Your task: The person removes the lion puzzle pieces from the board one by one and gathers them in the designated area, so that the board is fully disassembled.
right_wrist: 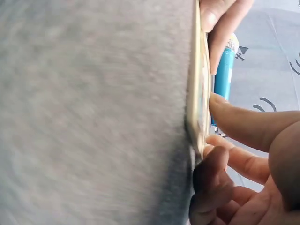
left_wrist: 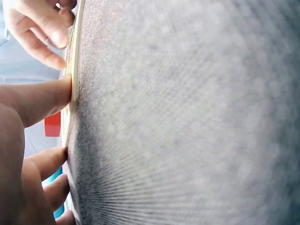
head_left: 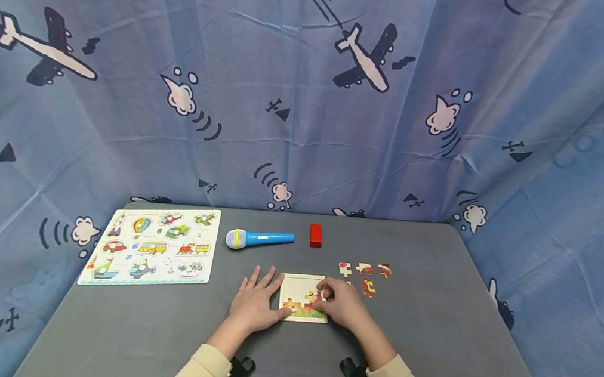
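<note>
A small wooden jigsaw board [head_left: 298, 283] lies on the grey table, its lower part filled with colourful pieces. My left hand [head_left: 256, 307] rests flat at its left side, fingers spread on the table and the thumb over the lower left corner. On the board's right side my right hand [head_left: 347, 305] has curled fingers and thumb about a reddish puzzle piece [head_left: 319, 295]. In the right wrist view the thumb [right_wrist: 225, 110] touches the board's face and the fingertips are right at its edge. Much of the piece is hidden by the fingers.
Several loose puzzle pieces [head_left: 365, 269] lie right of the board, behind the right hand. A red block [head_left: 316, 236] and a blue toy microphone [head_left: 267, 239] lie farther back. At left is a large picture board [head_left: 156, 280] of vehicles. A patterned curtain [head_left: 297, 122] encloses the table.
</note>
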The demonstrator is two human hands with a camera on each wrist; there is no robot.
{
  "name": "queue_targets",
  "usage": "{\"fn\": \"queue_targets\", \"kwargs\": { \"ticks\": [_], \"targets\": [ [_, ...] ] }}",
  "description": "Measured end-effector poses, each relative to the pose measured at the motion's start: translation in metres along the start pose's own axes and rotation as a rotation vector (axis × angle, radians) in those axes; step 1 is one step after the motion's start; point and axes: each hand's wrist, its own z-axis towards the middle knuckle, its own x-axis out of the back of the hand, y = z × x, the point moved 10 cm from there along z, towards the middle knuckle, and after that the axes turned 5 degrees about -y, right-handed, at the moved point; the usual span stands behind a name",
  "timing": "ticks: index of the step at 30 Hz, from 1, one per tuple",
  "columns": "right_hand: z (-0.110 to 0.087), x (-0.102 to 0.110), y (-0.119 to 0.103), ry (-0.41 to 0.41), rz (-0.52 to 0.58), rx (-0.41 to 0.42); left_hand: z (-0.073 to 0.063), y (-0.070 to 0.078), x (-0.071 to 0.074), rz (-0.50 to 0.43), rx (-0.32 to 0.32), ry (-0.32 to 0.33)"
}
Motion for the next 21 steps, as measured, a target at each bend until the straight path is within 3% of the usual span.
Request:
{"fn": "queue_targets", "kwargs": {
  "ticks": [13, 21],
  "targets": [
    [0.0043, -0.0035, 0.0039, -0.011, 0.011, -0.063, 0.0006, 0.0003, -0.0002, -0.011, -0.008, -0.003],
    [0.0035, -0.0004, 0.0041, 0.036, 0.032, -0.037, 0.0003, -0.0002, 0.0006, -0.014, -0.009, -0.007]
  ]
}}
